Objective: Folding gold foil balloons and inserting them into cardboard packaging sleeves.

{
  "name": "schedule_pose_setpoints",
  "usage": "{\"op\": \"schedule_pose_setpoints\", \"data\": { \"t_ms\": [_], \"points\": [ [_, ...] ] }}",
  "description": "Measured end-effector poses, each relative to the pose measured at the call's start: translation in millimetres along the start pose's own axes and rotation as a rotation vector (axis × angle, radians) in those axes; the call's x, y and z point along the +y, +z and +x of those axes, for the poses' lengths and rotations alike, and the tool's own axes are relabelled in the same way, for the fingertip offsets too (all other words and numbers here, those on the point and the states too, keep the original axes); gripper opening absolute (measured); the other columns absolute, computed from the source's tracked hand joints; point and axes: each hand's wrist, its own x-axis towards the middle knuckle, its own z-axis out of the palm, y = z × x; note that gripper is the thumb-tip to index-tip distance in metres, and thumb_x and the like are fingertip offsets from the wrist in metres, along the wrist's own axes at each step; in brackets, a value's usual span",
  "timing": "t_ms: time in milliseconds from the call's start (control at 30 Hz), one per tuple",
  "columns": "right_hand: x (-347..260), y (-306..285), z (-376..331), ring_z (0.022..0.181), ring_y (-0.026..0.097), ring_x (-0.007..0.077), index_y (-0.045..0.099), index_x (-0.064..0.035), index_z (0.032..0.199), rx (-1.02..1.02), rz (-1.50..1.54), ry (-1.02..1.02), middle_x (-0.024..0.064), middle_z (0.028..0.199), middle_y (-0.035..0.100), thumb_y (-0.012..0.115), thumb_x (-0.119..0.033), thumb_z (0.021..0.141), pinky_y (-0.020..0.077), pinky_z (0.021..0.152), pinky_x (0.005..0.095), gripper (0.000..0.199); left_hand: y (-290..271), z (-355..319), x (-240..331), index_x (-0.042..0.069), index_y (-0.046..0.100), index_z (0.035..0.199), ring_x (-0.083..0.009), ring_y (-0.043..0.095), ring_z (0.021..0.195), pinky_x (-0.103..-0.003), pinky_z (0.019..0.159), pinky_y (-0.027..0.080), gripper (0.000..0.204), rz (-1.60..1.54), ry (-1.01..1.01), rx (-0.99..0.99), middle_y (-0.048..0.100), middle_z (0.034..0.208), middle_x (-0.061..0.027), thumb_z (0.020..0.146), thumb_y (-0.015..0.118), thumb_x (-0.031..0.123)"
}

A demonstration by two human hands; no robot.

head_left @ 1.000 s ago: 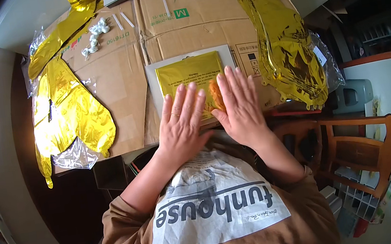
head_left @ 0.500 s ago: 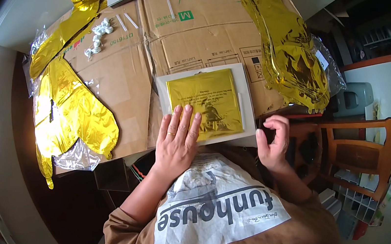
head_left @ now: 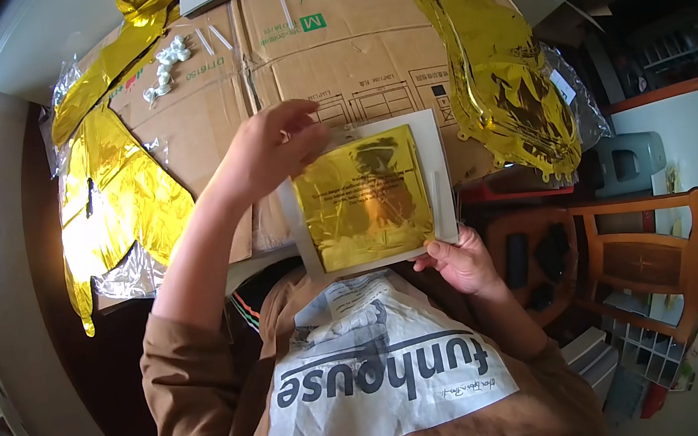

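Note:
A flat, square gold foil packet [head_left: 363,207] lies in a clear sleeve on a white backing card [head_left: 430,141]. The card is lifted and tilted at the near edge of the cardboard. My right hand [head_left: 463,263] grips its lower right corner, thumb on top and fingers beneath. At the upper left corner is my left hand [head_left: 273,144], its bent fingers apart over the card's edge. Whether those fingertips touch the sleeve is hard to see. A thin white stick [head_left: 438,206] shows along the packet's right side.
Flattened cardboard [head_left: 353,50] covers the table. Crumpled gold foil balloons lie on the left [head_left: 112,196] and right [head_left: 492,67]. White stick-like strips [head_left: 213,40] and a cluster of small white pieces [head_left: 166,68] sit at the far left. A wooden chair [head_left: 637,259] stands at the right.
My left hand has risen off the packet to its upper left corner. My right hand has closed on the lower right corner, and the packet is now raised and tilted.

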Motion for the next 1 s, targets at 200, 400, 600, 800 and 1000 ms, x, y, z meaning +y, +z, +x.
{"op": "schedule_pose_setpoints", "data": {
  "t_ms": [200,400,600,800,1000],
  "points": [
    [-0.7,-11.6,-4.9,0.099,0.072,0.0242,0.073,-0.0055,0.112,-0.01,0.021,-0.074,0.0127,0.111,0.074,0.068,-0.008,0.096,0.0617,0.082,0.0404,0.017,-11.2,22.1,2.1,0.0,0.074,0.093,-0.0038,0.057,0.064,-0.022,0.056,0.045,0.022,-0.252,-0.31,-0.385,0.067,0.072,0.0023,0.097,0.07,0.021],
    [20.9,-4.9,-4.6,0.11,0.069,0.0285,0.067,-0.0054,0.122,0.031,0.348,-0.035,0.0136,0.123,0.069,0.068,-0.009,0.096,0.0583,0.093,0.0438,0.027,-7.5,15.8,-9.5,-0.001,0.075,0.098,-0.0072,0.067,0.078,-0.023,0.075,0.053,0.016,-0.273,-0.368,-0.41,0.075,0.089,-0.0033,0.094,0.072,0.015],
    [30.8,15.0,1.8,0.115,0.066,0.0272,0.063,-0.0034,0.128,0.001,0.297,0.109,0.0137,0.127,0.066,0.062,-0.005,0.099,0.0567,0.098,0.043,0.029,-0.4,13.7,-5.4,-0.001,0.073,0.109,-0.0055,0.063,0.08,-0.024,0.078,0.053,0.026,-0.034,-0.341,-0.367,0.073,0.091,-0.0001,0.102,0.064,0.021],
    [43.0,6.2,3.8,0.101,0.071,0.0242,0.065,-0.002,0.123,0.08,0.229,0.058,0.0135,0.117,0.07,0.06,-0.003,0.1,0.0633,0.083,0.0359,0.024,2.7,7.4,-16.1,-0.003,0.066,0.12,-0.0028,0.058,0.077,-0.021,0.073,0.051,0.034,-0.218,-0.263,-0.265,0.069,0.095,0.0024,0.106,0.057,0.027],
    [47.7,8.5,3.3,0.093,0.073,0.0233,0.069,-0.002,0.115,0.109,0.122,0.021,0.0126,0.109,0.073,0.066,-0.006,0.097,0.0632,0.082,0.0367,0.018,1.8,0.9,-13.9,-0.002,0.068,0.112,-0.0009,0.053,0.068,-0.017,0.057,0.042,0.034,-0.353,-0.407,-0.401,0.065,0.084,0.0041,0.106,0.057,0.03]
  ]
}}
